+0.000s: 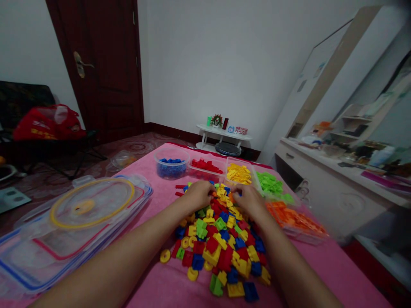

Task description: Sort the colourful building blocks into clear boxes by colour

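Note:
A heap of mixed toy building blocks [221,239] in red, yellow, blue and green lies on the pink cloth. Over its far end, my left hand [202,194] is closed, fingers curled down into the blocks beside some orange bits. Across from it, my right hand [249,199] has its fingers bent inward at the same end of the heap, also near orange. The fingertips of both hands are partly hidden, so what they pinch is unclear. Yellow wheel-shaped pieces [165,256] lie at the heap's left edge.
Beyond the heap stand a round tub of blue blocks [172,168], a box of red blocks [207,167], yellow blocks [239,173], green blocks [270,184] and orange blocks [293,218]. Stacked clear lids [86,226] lie on the left. A dresser [327,184] stands right.

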`<state>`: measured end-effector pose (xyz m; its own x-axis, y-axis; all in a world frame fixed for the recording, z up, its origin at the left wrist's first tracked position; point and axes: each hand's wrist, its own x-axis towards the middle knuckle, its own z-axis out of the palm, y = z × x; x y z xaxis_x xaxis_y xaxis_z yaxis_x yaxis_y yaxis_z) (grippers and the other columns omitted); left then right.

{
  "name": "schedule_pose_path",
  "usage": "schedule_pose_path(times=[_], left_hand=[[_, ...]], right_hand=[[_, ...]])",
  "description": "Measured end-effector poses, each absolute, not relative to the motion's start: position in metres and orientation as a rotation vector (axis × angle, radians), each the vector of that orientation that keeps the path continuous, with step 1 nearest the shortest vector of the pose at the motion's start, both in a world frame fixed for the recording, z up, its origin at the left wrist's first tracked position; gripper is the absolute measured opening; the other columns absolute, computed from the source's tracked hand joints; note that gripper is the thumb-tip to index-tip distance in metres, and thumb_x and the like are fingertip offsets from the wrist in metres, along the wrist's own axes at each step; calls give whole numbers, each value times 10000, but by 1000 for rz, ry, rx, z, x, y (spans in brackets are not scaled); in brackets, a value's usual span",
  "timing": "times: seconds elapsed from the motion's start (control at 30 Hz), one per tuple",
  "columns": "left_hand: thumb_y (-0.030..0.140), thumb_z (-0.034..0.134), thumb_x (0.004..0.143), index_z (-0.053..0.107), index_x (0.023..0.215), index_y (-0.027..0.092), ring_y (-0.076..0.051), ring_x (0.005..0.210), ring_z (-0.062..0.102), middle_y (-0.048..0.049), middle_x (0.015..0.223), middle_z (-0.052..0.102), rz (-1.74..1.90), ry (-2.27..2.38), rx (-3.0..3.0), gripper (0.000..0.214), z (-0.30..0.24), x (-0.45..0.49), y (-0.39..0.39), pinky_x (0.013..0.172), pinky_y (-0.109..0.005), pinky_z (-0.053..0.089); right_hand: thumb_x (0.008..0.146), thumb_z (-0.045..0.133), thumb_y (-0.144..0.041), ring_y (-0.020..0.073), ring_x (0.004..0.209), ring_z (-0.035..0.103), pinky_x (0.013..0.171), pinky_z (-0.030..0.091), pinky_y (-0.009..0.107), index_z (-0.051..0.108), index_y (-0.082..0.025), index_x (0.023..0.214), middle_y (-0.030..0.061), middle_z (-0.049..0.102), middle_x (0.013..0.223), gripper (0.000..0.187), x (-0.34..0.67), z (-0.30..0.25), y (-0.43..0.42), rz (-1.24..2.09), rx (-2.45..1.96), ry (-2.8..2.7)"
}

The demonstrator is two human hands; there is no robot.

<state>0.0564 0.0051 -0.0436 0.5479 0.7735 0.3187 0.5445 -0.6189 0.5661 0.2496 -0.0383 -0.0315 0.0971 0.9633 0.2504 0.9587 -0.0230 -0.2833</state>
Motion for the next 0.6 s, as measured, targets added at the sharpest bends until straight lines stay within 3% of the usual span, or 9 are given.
schedule_pose_path(times=[0.23, 0.4, 0.53, 0.6], left_hand=[[235, 591, 652, 702, 675, 187, -133, 526, 491, -25, 599, 628, 771, 1062, 2409, 123, -28, 45, 15, 507, -214, 318], [172, 516, 678, 683, 914, 200, -161, 666, 573, -41, 807, 679, 878, 1051, 2426, 290, -34, 48, 16, 587, -221, 390], [147, 501, 659, 693, 847, 228, -179, 723, 603, -40, 821, 690, 668, 1017, 2523, 281, -38, 51, 10, 625, -237, 414], [162, 520, 658, 698, 847, 242, -181, 738, 612, -36, 830, 695, 528, 1046, 2572, 272, -34, 51, 5, 643, -243, 427]], right_hand=[[689, 483, -183, 143, 662, 578, 584, 382, 231, 666, -187, 802, 19, 667, 742, 215, 239, -15, -46, 243, -1799, -1967], [710, 457, -160, 138, 678, 561, 588, 342, 232, 645, -203, 775, 12, 658, 748, 204, 231, -18, -50, 205, -1820, -2091], [718, 559, -321, 154, 691, 557, 563, 307, 240, 619, -219, 820, 10, 644, 751, 156, 230, -20, -52, 162, -1912, -2130], [676, 608, -312, 165, 742, 569, 578, 304, 242, 602, -225, 857, 11, 651, 815, 201, 229, -21, -53, 92, -1958, -2138]])
